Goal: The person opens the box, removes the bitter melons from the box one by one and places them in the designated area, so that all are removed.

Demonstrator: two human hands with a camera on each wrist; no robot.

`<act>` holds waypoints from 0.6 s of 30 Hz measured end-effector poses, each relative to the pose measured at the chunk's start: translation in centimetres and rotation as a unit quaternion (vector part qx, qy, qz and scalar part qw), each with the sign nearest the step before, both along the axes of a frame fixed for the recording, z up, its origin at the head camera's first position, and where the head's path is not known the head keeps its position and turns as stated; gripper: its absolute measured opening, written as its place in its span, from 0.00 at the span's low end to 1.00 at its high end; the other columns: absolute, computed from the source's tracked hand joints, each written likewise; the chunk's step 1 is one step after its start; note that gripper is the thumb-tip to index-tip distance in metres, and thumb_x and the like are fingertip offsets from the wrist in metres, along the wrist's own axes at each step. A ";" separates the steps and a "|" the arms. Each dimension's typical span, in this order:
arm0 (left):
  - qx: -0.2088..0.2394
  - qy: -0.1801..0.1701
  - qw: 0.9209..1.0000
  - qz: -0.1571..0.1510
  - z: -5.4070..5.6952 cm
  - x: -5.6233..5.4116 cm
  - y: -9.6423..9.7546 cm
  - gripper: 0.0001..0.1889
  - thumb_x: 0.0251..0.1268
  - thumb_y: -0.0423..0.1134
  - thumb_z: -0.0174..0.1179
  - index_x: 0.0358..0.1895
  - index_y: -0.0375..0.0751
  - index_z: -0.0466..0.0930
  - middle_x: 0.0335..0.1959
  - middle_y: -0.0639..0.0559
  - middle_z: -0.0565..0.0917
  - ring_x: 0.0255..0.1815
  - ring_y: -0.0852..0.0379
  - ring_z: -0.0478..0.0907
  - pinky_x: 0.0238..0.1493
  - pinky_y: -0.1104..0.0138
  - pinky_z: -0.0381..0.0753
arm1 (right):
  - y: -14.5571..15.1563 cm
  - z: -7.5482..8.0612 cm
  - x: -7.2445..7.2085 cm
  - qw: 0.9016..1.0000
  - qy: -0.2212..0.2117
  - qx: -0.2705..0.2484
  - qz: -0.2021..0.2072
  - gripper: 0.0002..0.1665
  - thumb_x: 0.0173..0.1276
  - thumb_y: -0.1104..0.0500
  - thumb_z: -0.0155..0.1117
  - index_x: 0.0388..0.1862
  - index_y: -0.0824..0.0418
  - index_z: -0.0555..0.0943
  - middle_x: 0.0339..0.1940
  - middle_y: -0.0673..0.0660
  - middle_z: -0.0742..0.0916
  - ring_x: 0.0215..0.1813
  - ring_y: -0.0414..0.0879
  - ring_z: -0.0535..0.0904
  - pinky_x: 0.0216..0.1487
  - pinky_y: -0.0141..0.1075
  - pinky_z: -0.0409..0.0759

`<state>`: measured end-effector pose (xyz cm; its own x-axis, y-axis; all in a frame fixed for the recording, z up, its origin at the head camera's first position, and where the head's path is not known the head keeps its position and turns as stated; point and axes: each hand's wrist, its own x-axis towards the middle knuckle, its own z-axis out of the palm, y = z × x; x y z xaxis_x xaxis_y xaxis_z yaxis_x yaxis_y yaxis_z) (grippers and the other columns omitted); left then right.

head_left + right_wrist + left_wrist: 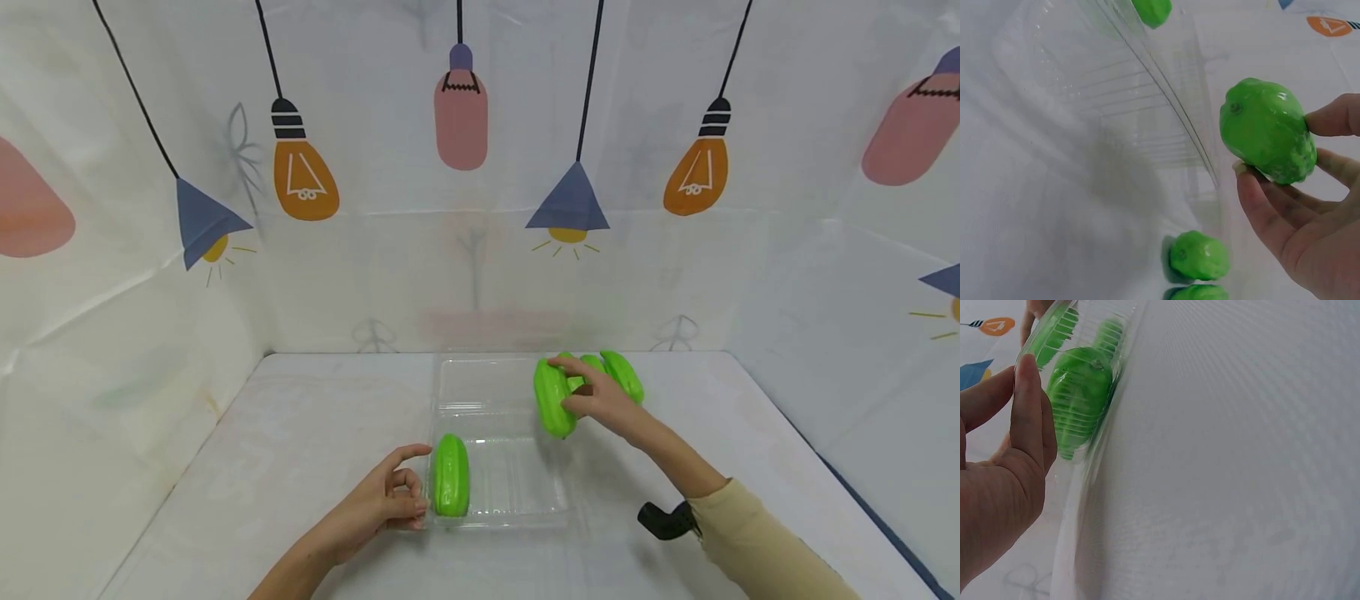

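My right hand holds a bright green cucumber-like vegetable between thumb and fingers, raised over the right side of a clear plastic box. In the right wrist view this held cucumber shows its rounded, bumpy end. Another green cucumber lies lengthwise inside the box along its left wall. At that wall, my left hand pinches the rim, its other fingers bent. Through the ribbed plastic, the left wrist view shows the lying cucumber close to the left hand.
The box's clear lid lies folded back behind it. Several more green cucumbers lie on the white table to the right of the lid, partly hidden by my right hand. A black curved object shows beside the right sleeve.
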<state>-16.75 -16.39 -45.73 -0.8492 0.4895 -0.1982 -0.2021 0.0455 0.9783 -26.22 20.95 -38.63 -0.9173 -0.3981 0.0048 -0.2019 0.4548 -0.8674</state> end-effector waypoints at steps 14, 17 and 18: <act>0.000 0.001 1.000 -0.003 -0.3 0.2 -0.3 0.41 0.65 0.32 0.63 0.77 0.45 0.49 0.36 0.54 0.72 0.36 0.59 0.80 0.44 0.63 0.87 | 1.6 -0.1 -0.4 1.000 0.015 0.011 -0.022 0.40 0.64 0.60 0.59 0.76 0.52 0.63 0.73 0.71 0.66 0.57 0.58 0.79 0.47 0.38 0.80; 0.001 0.002 1.000 -0.004 -0.3 0.2 -0.4 0.41 0.65 0.32 0.63 0.77 0.45 0.49 0.36 0.53 0.72 0.37 0.59 0.80 0.44 0.63 0.87 | 2.0 -0.1 -0.5 0.999 0.018 0.015 -0.029 0.40 0.65 0.61 0.59 0.77 0.52 0.62 0.73 0.71 0.67 0.57 0.59 0.79 0.47 0.39 0.80; 0.001 0.002 1.000 -0.005 -0.3 0.2 -0.4 0.41 0.65 0.32 0.63 0.77 0.45 0.49 0.36 0.53 0.72 0.37 0.59 0.80 0.44 0.63 0.87 | 2.1 -0.1 -0.5 0.999 0.018 0.017 -0.032 0.40 0.65 0.60 0.59 0.77 0.52 0.63 0.73 0.71 0.67 0.57 0.59 0.79 0.47 0.39 0.80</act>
